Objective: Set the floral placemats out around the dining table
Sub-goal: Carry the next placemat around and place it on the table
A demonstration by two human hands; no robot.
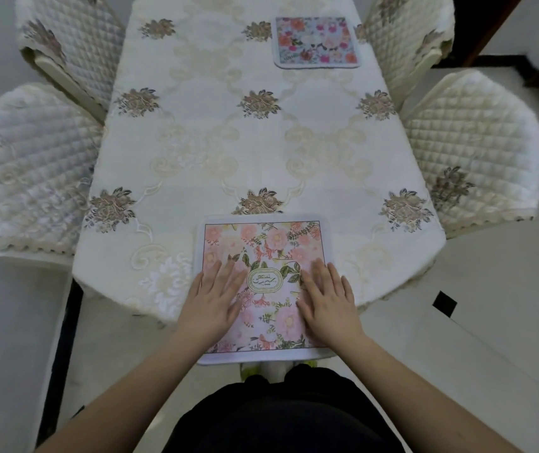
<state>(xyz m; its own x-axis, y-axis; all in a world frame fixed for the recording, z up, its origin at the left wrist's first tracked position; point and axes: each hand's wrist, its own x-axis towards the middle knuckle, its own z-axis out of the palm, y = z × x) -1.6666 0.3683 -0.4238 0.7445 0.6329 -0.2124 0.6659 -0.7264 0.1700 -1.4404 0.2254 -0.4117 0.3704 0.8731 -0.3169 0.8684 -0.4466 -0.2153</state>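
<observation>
Both hands lie flat w/ fingers straight on the pink placemat: left hand on its left side, right hand on its right, holding nothing. That mat sits at the near end of the table, its near edge hanging over. 1 more flowery placemat lies at the far right corner. 4 padded chairs stand around.

- Near placemat: central oval emblem carries stacked capital letters, roughly "GR / AR / DE"; exact reading uncertain.
- Far placemat: no legible text.
</observation>
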